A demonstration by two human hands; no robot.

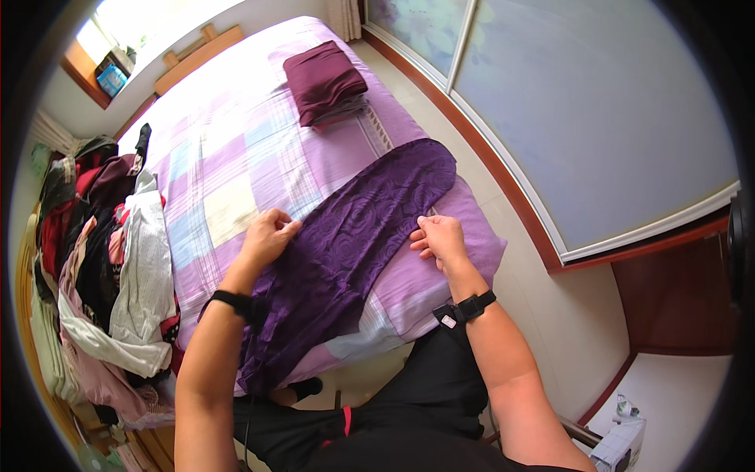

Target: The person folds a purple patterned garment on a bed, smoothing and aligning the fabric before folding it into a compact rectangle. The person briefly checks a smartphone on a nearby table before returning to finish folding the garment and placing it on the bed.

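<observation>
A dark purple garment [365, 212] with a rose pattern lies stretched across the corner of the bed, its near end hanging over the front edge. My left hand [265, 236] pinches its left edge between thumb and fingers. Opposite, my right hand [442, 239] grips the right edge with thumb and forefinger, the other fingers curled. Between the hands the cloth is spread fairly flat, while its lower part is creased and partly hidden by my left forearm. Beyond it on the bed sits a folded stack of maroon cloth [324, 82].
A plaid bedspread [230, 218] in purple, white and blue covers the bed. Many loose clothes [100, 236] are heaped along the left side, a pale grey garment [141, 259] on top. A sliding-door wardrobe [590, 130] stands right, across a strip of tiled floor [513, 248].
</observation>
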